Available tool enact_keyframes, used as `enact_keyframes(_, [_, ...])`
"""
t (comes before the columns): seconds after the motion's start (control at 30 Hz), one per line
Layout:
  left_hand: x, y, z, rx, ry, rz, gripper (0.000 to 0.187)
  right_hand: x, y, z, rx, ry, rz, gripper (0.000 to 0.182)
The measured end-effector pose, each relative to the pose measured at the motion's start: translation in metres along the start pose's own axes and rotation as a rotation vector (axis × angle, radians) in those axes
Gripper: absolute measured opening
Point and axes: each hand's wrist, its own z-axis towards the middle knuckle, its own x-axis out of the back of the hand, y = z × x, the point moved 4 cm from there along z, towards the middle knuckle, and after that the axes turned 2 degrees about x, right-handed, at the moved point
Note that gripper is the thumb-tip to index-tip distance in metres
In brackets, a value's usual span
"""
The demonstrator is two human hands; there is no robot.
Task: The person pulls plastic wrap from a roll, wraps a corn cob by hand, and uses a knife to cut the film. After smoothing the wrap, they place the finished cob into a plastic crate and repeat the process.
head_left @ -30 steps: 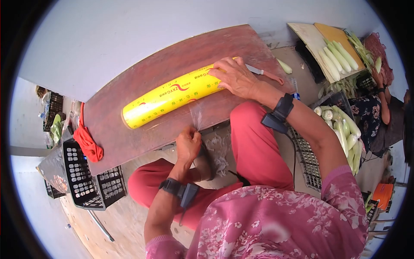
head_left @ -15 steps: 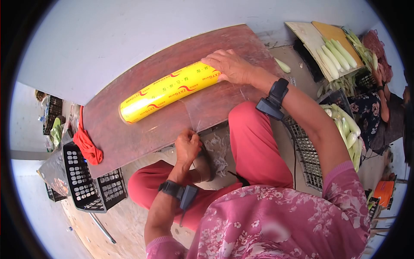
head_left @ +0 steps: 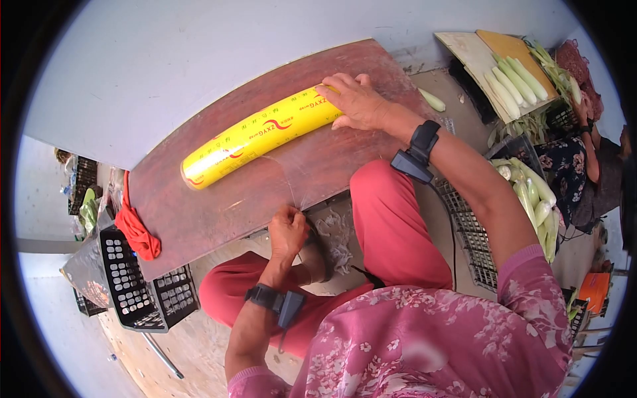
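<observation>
A yellow roll of cling film (head_left: pixel 259 136) with red and green print lies slantwise on the reddish-brown table (head_left: pixel 199 232). My right hand (head_left: pixel 358 103) grips its right end, fingers over the top and thumb on the near side. At the table's front edge, my left hand (head_left: pixel 287 232) is closed in a pinch. Faint lines of clear film run from the roll toward this hand; the fingertips' hold on it is hard to see.
A red cloth (head_left: pixel 137 229) hangs over the table's left corner above a black crate (head_left: pixel 126 285). To the right stands a crate (head_left: pixel 468 232) of pale husked corn (head_left: pixel 534 199). More corn lies on a board (head_left: pixel 464 56), near another person's arm (head_left: pixel 589 149).
The roll has turned in place, so its print shows differently. My right hand has shifted slightly with its fingers more spread; my left hand stays near the table edge.
</observation>
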Motion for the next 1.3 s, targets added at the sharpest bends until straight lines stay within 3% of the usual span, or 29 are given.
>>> enact_keyframes(0.23, [0.000, 0.000, -0.002, 0.006, 0.017, 0.004, 0.014, -0.005, 0.007, 0.003, 0.021, 0.044, 0.047, 0.078])
enact_keyframes(0.43, [-0.001, 0.002, -0.004, 0.007, 0.021, 0.009, 0.015, -0.007, 0.006, -0.006, 0.078, 0.231, -0.028, 0.064])
enact_keyframes(0.83, [-0.003, -0.004, -0.003, -0.027, 0.050, 0.056, 0.015, -0.007, 0.019, 0.004, 0.045, 0.347, -0.011, 0.041])
enact_keyframes(0.93, [-0.002, -0.001, -0.004, -0.010, 0.043, 0.069, 0.015, -0.005, 0.024, 0.011, -0.081, 0.352, -0.068, 0.037])
enact_keyframes(1.03, [-0.003, -0.001, -0.005, -0.003, 0.047, 0.057, 0.015, -0.010, 0.023, 0.015, -0.148, 0.314, 0.061, 0.037])
enact_keyframes(1.23, [-0.003, -0.004, -0.004, -0.012, 0.044, 0.026, 0.014, -0.007, 0.013, 0.001, -0.058, 0.247, -0.117, 0.047])
enact_keyframes(1.3, [-0.003, -0.003, -0.004, -0.015, 0.050, 0.023, 0.014, -0.007, 0.018, 0.004, -0.045, 0.275, -0.048, 0.047])
